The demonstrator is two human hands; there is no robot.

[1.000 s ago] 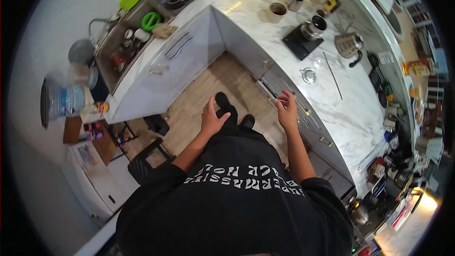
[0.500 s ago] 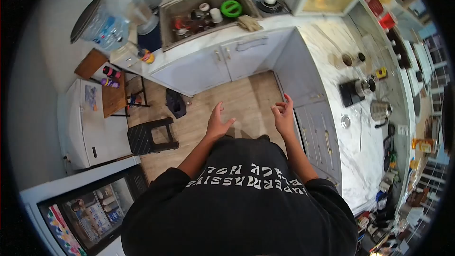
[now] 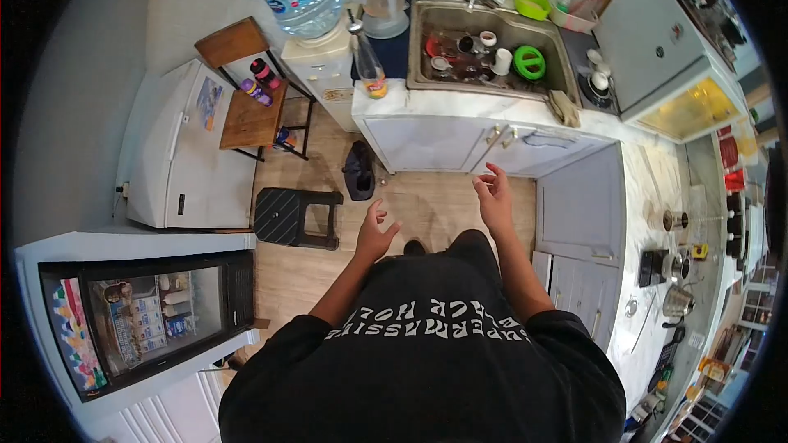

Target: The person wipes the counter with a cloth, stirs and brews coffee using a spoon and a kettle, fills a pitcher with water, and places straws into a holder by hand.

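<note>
Both hands are raised in front of my body over the wooden floor [image 3: 435, 201]. My left hand [image 3: 377, 232] has its fingers apart and holds nothing; nearest to it are a black stool [image 3: 283, 217] and a dark bag-like item [image 3: 359, 171] on the floor. My right hand [image 3: 492, 197] is also empty, fingers loosely curled and apart, in front of the grey lower cabinet doors [image 3: 435, 145]. Beyond them a metal sink [image 3: 417, 74] contains cups, dishes and a round green lid-like item [image 3: 529, 62]. A cloth [image 3: 565, 108] hangs over the sink's front edge.
Left are a white chest freezer [image 3: 201, 172], a wooden chair [image 3: 238, 119] with two bottles, and a glass-fronted fridge [image 3: 148, 320]. A water dispenser bottle [image 3: 300, 0] and a glass bottle [image 3: 368, 61] stand left of the sink. A marble counter [image 3: 640, 344] with coffee gear runs along the right.
My view has turned to the right-hand side's opposite, so the sink and counter appear further right and the fridge shows more fully. Both hands stay raised and empty.
</note>
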